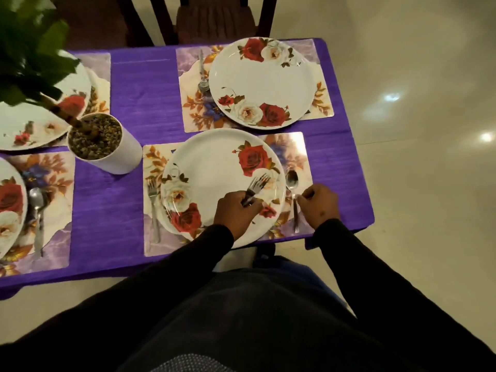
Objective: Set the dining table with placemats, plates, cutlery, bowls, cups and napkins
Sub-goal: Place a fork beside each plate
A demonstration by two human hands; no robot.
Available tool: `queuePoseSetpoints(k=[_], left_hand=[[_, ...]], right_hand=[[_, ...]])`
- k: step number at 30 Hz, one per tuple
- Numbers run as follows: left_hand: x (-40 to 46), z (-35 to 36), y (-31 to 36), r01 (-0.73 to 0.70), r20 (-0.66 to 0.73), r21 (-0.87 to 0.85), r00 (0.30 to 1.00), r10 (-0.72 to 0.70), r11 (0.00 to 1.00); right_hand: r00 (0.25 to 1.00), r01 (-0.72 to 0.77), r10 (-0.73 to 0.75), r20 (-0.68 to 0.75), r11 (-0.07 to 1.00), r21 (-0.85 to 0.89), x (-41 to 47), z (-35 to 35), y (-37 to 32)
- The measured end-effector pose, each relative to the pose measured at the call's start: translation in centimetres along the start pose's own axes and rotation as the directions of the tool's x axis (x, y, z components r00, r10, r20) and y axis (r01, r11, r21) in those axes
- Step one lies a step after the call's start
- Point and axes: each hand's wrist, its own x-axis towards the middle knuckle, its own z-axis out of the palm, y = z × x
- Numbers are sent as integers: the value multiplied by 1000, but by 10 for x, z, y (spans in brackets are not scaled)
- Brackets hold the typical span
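Observation:
A white plate with red roses (pixel 214 170) lies on the near floral placemat (pixel 150 248). My left hand (pixel 236 213) grips a bunch of forks (pixel 257 183) above this plate. On the placemat right of the plate lies a spoon (pixel 292 183), and my right hand (pixel 319 205) pinches its handle. A single fork (pixel 153 208) lies left of the plate. The far placemat (pixel 193 122) carries a second rose plate (pixel 260 81) with a spoon (pixel 203 81) at its left.
A white pot with a green plant (pixel 107 149) stands mid-table on the purple cloth (pixel 139 84). Two more plates on placemats sit at the left (pixel 35 122), (pixel 10 205), one with a spoon (pixel 37 210). A dark chair (pixel 214 20) stands behind the table.

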Motion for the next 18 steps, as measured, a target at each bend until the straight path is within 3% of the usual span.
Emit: queuePoseSetpoints(k=[9, 13, 18], left_hand=[[14, 61, 9, 223, -96, 107, 972, -213, 969], [8, 69, 11, 238, -94, 205, 970, -223, 949], [9, 72, 13, 222, -99, 305, 974, -202, 926]], right_hand=[[967, 169, -176, 184, 984, 53, 39, -8, 22], [934, 224, -233, 271, 973, 62, 36, -9, 23], [940, 187, -201, 276, 979, 76, 39, -7, 15]])
